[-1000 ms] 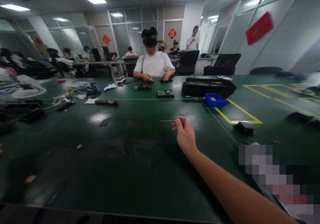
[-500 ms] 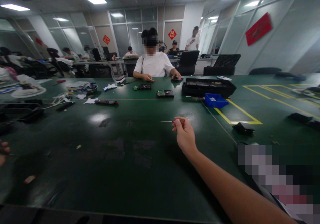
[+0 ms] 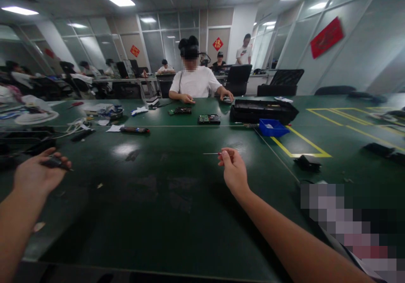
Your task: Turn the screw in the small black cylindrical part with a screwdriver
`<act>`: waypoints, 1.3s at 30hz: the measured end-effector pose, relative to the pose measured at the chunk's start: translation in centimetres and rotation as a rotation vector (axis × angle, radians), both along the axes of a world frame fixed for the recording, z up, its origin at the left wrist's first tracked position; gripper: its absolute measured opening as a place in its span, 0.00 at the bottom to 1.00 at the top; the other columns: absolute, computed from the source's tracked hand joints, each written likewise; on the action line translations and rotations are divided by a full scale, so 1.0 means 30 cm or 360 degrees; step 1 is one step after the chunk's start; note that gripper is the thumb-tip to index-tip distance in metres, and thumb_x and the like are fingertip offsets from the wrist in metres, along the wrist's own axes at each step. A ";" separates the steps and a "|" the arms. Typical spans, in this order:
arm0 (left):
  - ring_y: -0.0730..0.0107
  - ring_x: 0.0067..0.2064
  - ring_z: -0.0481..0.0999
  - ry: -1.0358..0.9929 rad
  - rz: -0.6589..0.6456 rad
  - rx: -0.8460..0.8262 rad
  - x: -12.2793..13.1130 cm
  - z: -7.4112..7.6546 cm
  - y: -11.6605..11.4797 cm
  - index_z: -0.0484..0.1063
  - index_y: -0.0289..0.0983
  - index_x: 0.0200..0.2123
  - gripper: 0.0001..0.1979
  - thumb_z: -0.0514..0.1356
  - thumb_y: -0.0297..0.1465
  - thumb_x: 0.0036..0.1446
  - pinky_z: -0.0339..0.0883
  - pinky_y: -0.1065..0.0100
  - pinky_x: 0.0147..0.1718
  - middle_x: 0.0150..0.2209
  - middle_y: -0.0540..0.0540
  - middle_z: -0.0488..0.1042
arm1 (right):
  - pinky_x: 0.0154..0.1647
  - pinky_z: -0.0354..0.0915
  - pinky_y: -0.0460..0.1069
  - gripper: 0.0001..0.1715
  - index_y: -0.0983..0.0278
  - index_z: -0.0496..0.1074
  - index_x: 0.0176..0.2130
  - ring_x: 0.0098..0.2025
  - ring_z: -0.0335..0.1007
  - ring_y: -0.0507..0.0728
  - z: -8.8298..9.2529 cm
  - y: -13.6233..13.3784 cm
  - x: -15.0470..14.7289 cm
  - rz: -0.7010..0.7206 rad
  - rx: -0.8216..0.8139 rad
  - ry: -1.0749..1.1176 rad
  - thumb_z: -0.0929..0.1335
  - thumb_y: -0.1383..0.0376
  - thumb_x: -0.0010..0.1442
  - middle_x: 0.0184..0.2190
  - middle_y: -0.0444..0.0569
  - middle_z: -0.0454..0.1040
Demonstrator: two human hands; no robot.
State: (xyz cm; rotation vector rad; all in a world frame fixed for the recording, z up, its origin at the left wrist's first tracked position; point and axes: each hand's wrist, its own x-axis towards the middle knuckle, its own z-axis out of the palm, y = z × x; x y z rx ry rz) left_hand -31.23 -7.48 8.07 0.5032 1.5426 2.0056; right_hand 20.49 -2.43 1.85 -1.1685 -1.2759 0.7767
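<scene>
My right hand (image 3: 232,167) is closed around the handle of a screwdriver (image 3: 210,153), its thin metal shaft pointing left above the green table (image 3: 142,215). A bit of red shows where the shaft meets the fingers. On the left side, my left hand (image 3: 39,173) grips a dark tool (image 3: 53,162) with a short thin tip pointing right; its exact kind I cannot make out. Both hands are in the air over the tabletop, well apart. Farther off lie an opened hard drive with a green circuit board (image 3: 209,119) and a second similar unit (image 3: 180,111).
Across the table sits a co-worker in a white shirt (image 3: 192,82), one hand on a small dark object. A long black tray (image 3: 264,113) and a blue bin (image 3: 274,128) stand right of centre. A brown-handled tool (image 3: 135,130), cables (image 3: 74,125) and black parts (image 3: 307,162) lie around.
My left hand has come in from the left edge, bringing the dark tool into fuller view. My right hand and the screwdriver have hardly moved. The co-worker's hand has shifted slightly on the small object.
</scene>
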 end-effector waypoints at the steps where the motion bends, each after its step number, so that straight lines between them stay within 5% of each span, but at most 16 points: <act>1: 0.72 0.28 0.65 -0.0043 -0.0019 0.0014 0.033 -0.001 0.020 0.65 0.34 0.35 0.11 0.47 0.17 0.56 0.65 0.70 0.31 0.26 0.48 0.64 | 0.40 0.68 0.54 0.17 0.60 0.71 0.47 0.35 0.72 0.56 0.004 -0.004 0.001 0.0008 -0.0014 -0.0009 0.64 0.52 0.66 0.38 0.48 0.76; 4: 0.72 0.31 0.66 -0.0168 -0.0157 0.0063 0.152 0.000 0.072 0.67 0.34 0.37 0.12 0.48 0.17 0.57 0.66 0.68 0.34 0.28 0.48 0.65 | 0.40 0.69 0.55 0.17 0.60 0.71 0.47 0.35 0.73 0.57 0.016 -0.012 0.001 0.0017 -0.0027 -0.0002 0.65 0.52 0.66 0.38 0.49 0.76; 10: 0.69 0.31 0.67 -0.0241 -0.0754 0.0191 0.430 0.007 0.132 0.69 0.33 0.44 0.18 0.54 0.18 0.48 0.67 0.68 0.32 0.31 0.46 0.66 | 0.39 0.69 0.55 0.18 0.61 0.71 0.46 0.35 0.72 0.57 0.014 -0.008 -0.001 0.0009 -0.0014 0.0011 0.65 0.51 0.65 0.37 0.49 0.76; 14: 0.68 0.30 0.68 -0.0296 -0.0916 0.0220 0.628 0.010 0.159 0.70 0.33 0.44 0.17 0.53 0.21 0.50 0.68 0.68 0.31 0.30 0.46 0.66 | 0.40 0.69 0.55 0.18 0.60 0.72 0.47 0.36 0.73 0.57 0.012 -0.010 0.003 0.0011 -0.0033 -0.0015 0.65 0.50 0.66 0.38 0.49 0.76; 24: 0.70 0.32 0.69 -0.0026 -0.1555 0.0226 1.028 0.012 0.138 0.72 0.34 0.44 0.18 0.55 0.22 0.48 0.65 0.68 0.34 0.32 0.46 0.69 | 0.41 0.69 0.55 0.19 0.60 0.71 0.47 0.38 0.73 0.57 0.001 0.001 0.004 0.0004 0.0007 -0.0003 0.64 0.50 0.66 0.38 0.49 0.76; 27: 0.67 0.36 0.71 0.0347 -0.1657 0.0205 1.096 -0.037 0.127 0.72 0.35 0.44 0.17 0.54 0.24 0.49 0.66 0.64 0.40 0.35 0.45 0.70 | 0.41 0.69 0.55 0.18 0.61 0.71 0.46 0.36 0.73 0.57 0.004 0.002 -0.002 -0.0022 0.0007 -0.0015 0.65 0.51 0.65 0.37 0.49 0.76; 33: 0.55 0.50 0.71 0.1701 -0.1615 -0.0052 1.108 -0.220 0.137 0.67 0.39 0.54 0.26 0.55 0.20 0.51 0.64 0.52 0.54 0.48 0.40 0.71 | 0.41 0.68 0.54 0.18 0.60 0.72 0.46 0.37 0.73 0.57 -0.018 0.012 -0.010 0.0064 0.0019 -0.0035 0.66 0.51 0.64 0.37 0.49 0.77; 39: 0.55 0.55 0.70 0.1921 -0.1569 -0.0003 1.043 -0.291 0.197 0.70 0.38 0.52 0.17 0.56 0.23 0.60 0.63 0.51 0.58 0.52 0.39 0.72 | 0.38 0.66 0.54 0.18 0.60 0.74 0.37 0.34 0.74 0.58 0.013 -0.006 -0.006 0.0031 -0.0044 -0.0313 0.66 0.50 0.65 0.30 0.48 0.78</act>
